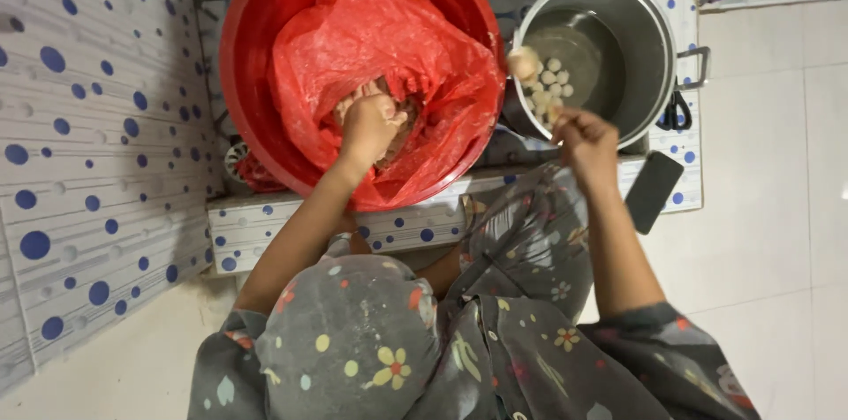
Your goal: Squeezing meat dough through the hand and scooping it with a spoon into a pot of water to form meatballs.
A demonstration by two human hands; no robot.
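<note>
- Paste (399,124), a pale pinkish mass, lies inside a red plastic bag (389,49) that lines a big red basin (256,31) in the upper middle of the frame.
- The left hand (369,124) is sunk into that mass, fingers clenched around a lump of it, knuckles up.
- The right hand (585,139) hovers at the near rim of a steel pot (649,40) in the upper right; its fingers curl loosely, and whether they pinch anything I cannot tell.
- A pale ball (523,62) shows just above the pot's left rim, and a cluster of small pale balls (549,89) sits in the water inside.
- Judgement on doing this well: squeeze an even amount each time so the balls match in size, and let each one go low over the water, close to the rim, so nothing splashes or lands on the ledge.
- The bag's crumpled folds crowd the left hand and could fold over the paste; keeping them pushed back would help.
- A dark phone (652,190) lies on the ledge's edge right of the right forearm, close enough to be knocked or wetted.
- Scissors (676,111) rest beside the pot's handle, and a tiled ledge (265,226) with blue dots carries the basin.
</note>
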